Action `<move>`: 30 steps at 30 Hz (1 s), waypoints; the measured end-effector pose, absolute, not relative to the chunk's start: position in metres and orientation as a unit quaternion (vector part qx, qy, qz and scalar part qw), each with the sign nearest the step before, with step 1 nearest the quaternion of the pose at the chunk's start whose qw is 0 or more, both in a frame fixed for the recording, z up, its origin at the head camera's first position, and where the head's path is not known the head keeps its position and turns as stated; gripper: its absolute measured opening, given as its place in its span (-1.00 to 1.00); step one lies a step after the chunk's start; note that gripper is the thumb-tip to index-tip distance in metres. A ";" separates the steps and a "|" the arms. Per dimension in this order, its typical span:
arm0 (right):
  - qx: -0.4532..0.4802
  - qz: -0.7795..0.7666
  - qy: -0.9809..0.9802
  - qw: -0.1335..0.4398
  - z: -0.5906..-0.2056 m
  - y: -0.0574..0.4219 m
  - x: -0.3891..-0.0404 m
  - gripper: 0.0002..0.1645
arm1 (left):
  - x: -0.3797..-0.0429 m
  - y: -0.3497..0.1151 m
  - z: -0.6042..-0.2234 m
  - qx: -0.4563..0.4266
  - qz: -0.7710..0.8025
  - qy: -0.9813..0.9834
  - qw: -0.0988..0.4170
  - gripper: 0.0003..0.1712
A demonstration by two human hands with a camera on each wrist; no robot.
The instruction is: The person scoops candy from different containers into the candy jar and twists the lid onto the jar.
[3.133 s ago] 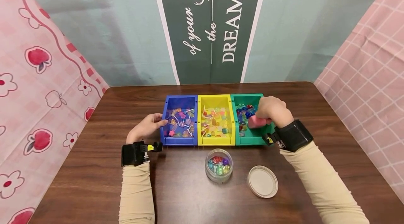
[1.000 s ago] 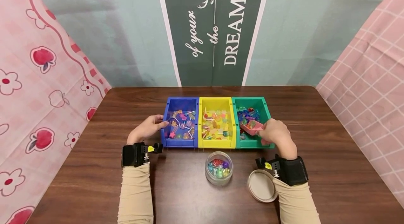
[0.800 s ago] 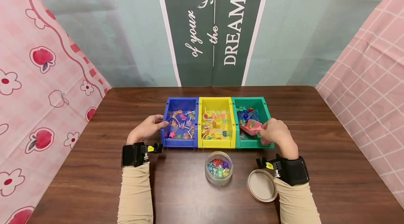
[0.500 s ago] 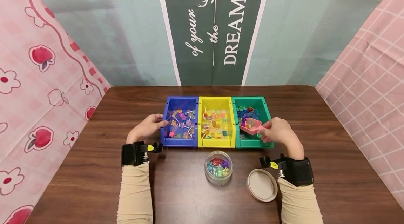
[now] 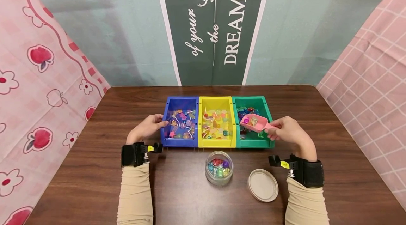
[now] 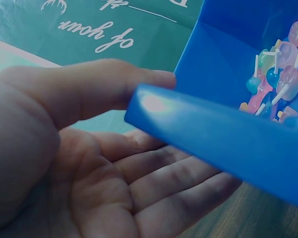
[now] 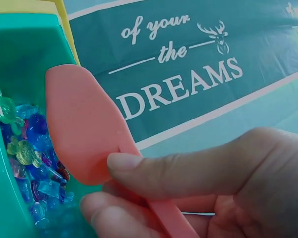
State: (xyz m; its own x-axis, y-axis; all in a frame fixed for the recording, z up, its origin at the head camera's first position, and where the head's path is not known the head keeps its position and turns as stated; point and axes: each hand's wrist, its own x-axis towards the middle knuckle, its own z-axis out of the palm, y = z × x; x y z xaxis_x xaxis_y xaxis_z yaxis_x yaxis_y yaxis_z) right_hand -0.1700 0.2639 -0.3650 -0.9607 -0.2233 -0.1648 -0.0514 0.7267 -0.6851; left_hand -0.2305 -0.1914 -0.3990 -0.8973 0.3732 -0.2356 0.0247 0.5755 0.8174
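Pale green cloth (image 5: 123, 41) behind, with dark lettered panel (image 5: 212, 77); pink cloths (image 5: 374, 84) at both sides. Below, brown wooden table (image 5: 180, 196). Two arms in beige sleeves (image 5: 134, 193), black straps (image 5: 312, 174) at wrists.

Left arm nearly straight ahead; left hand (image 5: 147, 127) at outer wall of blue bin (image 5: 180, 143), thumb over the edge, fingers stretched along the outside, wall held between. Right arm angled inward at wrist; right hand (image 5: 291, 132) at right wall of green bin (image 5: 254, 144), thumb and fingers pinching handle of scoop (image 5: 260, 123).

Yellow bin (image 5: 217, 143) between the other two, touching both. Nearer, open jar (image 5: 219, 180) with bright pieces inside; lid (image 5: 262, 185) flat to its right, apart.

Scoop above green bin, bowl upward, hiding part of contents. Smallest: coloured pieces (image 5: 253, 121) in bowl; tiny lollipops (image 5: 189, 122) in blue and yellow bins.
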 end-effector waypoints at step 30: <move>-0.112 -0.344 0.924 0.120 -0.342 0.264 -0.154 -0.72 | -0.229 -0.192 -0.397 0.116 0.438 0.870 0.195 -0.52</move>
State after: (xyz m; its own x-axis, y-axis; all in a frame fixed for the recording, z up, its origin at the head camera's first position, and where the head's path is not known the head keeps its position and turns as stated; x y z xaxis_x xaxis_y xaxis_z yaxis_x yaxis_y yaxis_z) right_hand -0.1541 0.2642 -0.3422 -0.9459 -0.2905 -0.1444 -0.1253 0.7378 -0.6633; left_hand -0.2292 -0.1916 -0.3967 -0.8969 0.3725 -0.2382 0.0302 0.5892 0.8074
